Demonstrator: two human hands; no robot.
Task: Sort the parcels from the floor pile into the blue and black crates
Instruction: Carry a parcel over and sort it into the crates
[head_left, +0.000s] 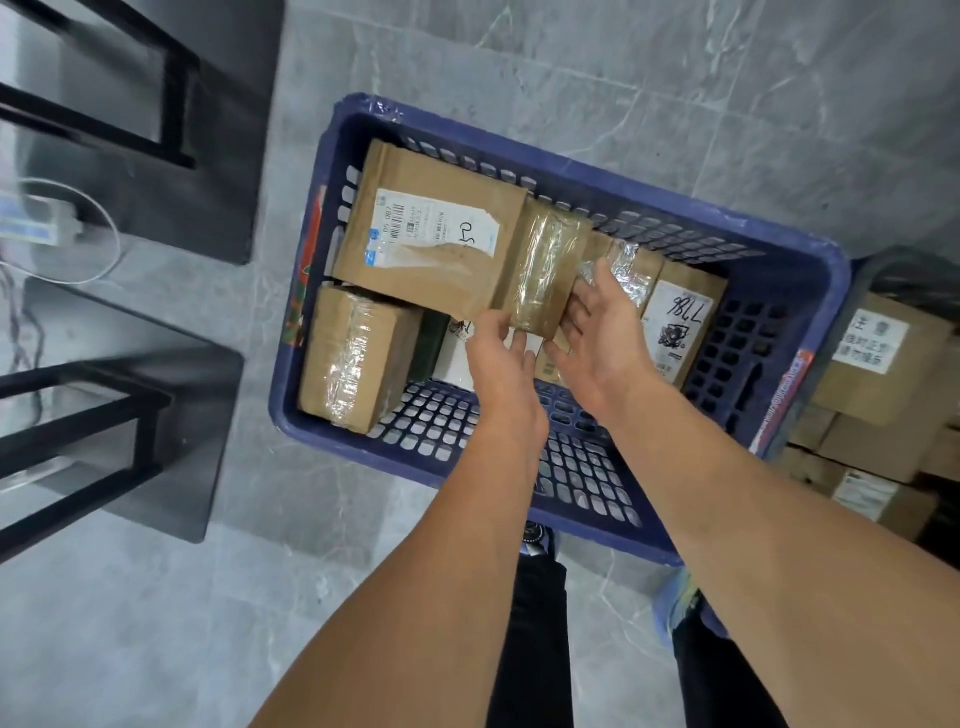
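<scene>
A blue crate stands on the grey floor below me, holding several cardboard parcels. A small taped brown parcel rests upright in its middle. My left hand grips that parcel's near left corner, and my right hand presses against its right side. Left of it lies a large flat box with a white label. A taped box sits at the near left. A box marked 7786 stands at the right. A black crate is only partly visible at the right edge.
More cardboard boxes are stacked at the right, beside the blue crate. Black metal frames and dark shelf panels stand at the left, with a white cable on the floor. My legs and shoe are below the crate.
</scene>
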